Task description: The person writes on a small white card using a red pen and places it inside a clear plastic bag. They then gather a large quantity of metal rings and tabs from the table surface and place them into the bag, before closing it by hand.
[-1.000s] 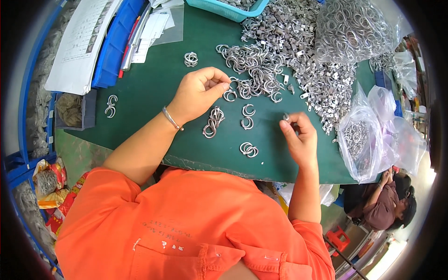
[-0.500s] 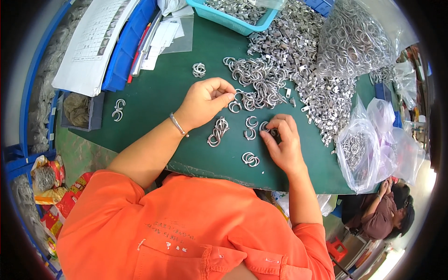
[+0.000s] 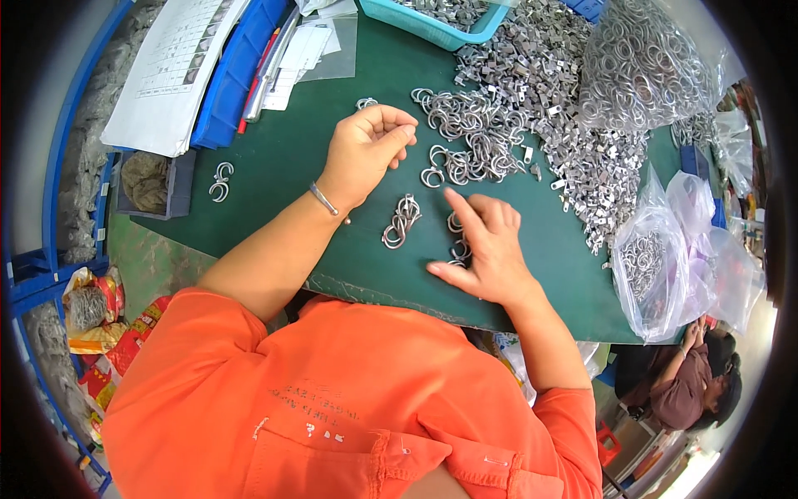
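My left hand point(image 3: 359, 158) is raised over the green table, its thumb and forefinger pressed together; whatever is between them is too small or hidden to make out. My right hand point(image 3: 492, 249) has thumb and forefinger spread wide above a few silver metal rings point(image 3: 456, 253), partly covering them. Between the hands lies a small cluster of interlocked rings point(image 3: 402, 221). Beyond them is a tangled heap of open metal rings point(image 3: 478, 137). Another few rings point(image 3: 366, 103) show behind my left hand, and a small group point(image 3: 220, 182) lies far to the left.
Small flat metal clips point(image 3: 573, 158) are heaped on the right, beside a large plastic bag of rings point(image 3: 644, 75). A turquoise basket point(image 3: 424, 25) stands at the back. Papers point(image 3: 158, 83), a blue tray point(image 3: 237, 79) and a grey bin point(image 3: 179, 187) line the left. Another person point(image 3: 677, 387) sits at right.
My right hand has moved left and its fingers have spread over the rings. My left hand has drawn away from the heap's edge. The whole view has shifted slightly.
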`<state>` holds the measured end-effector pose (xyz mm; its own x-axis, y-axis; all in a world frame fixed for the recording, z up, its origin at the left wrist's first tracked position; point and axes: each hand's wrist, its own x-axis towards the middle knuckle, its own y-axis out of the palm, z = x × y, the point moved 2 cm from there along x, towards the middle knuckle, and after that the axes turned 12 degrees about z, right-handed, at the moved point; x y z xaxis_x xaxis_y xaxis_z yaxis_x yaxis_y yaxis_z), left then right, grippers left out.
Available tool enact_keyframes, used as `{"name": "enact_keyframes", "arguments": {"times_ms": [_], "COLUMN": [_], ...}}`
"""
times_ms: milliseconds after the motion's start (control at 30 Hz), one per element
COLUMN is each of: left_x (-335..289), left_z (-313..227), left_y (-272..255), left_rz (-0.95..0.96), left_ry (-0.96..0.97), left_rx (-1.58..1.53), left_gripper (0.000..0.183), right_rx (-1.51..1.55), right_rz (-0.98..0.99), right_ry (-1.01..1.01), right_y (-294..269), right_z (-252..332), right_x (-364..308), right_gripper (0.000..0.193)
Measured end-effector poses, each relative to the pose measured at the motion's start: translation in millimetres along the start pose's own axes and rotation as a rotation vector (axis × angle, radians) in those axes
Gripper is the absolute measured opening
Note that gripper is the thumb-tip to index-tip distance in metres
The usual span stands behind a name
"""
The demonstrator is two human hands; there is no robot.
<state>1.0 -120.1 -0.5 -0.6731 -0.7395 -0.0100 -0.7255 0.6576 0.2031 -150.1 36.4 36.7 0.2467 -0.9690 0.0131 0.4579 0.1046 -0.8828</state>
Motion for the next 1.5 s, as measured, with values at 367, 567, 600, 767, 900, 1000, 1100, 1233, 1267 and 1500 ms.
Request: {"name": "enact_keyframes", "arguments": {"times_ms": [367,567,600,767,900,1000,1100,1233,1267,1500], "left_x": [3,2,0,-2,1,0,0,5,3,-2], "left_z": [-2,4,5,5,6,5,3,4,3,4], "left_y": [2,0,-1,-8,-8,-8,-7,-1,-4,-3], "left_rz": [0.011,-0.006,-0.016,0.021,0.051,0.016,0.023,0.064,0.054,0.034], "left_ry": [-0.030,-0.036,-0.030,0.017,0.028,0.016,0.022,0.018,0.020,0.010], "left_rx": [-0.034,-0.052,-0.053,-0.059,-0.068,-0.066,-0.063,-0.062,-0.057,-0.032], "left_gripper": [0.013,0.013,0.013,0.012,0.012,0.012,0.012,0.012,0.012,0.011], "right_rx": [0.242,-0.046,-0.028,-0.235,-0.220,-0.457,-0.652,-0.971,-0.913,-0.415], "right_rz": [-0.001,-0.073,-0.144,-0.223,-0.309,-0.545,-0.901,-0.704,-0.748,-0.526], "right_ry": [-0.106,-0.161,-0.125,-0.124,-0.097,0.206,0.531,0.710,0.683,0.619], "right_y": [1,22,20,10,1,-42,-108,-138,-132,-60], "right_z": [-8,10,8,-3,-24,-55,-99,-130,-129,-105], "right_x": [-13,-40,-42,-55,-69,-90,-142,-171,-170,-108], "right_gripper": [0.050,0.032,0.027,0.021,0.025,0.025,0.019,0.015,0.012,0.018]}}
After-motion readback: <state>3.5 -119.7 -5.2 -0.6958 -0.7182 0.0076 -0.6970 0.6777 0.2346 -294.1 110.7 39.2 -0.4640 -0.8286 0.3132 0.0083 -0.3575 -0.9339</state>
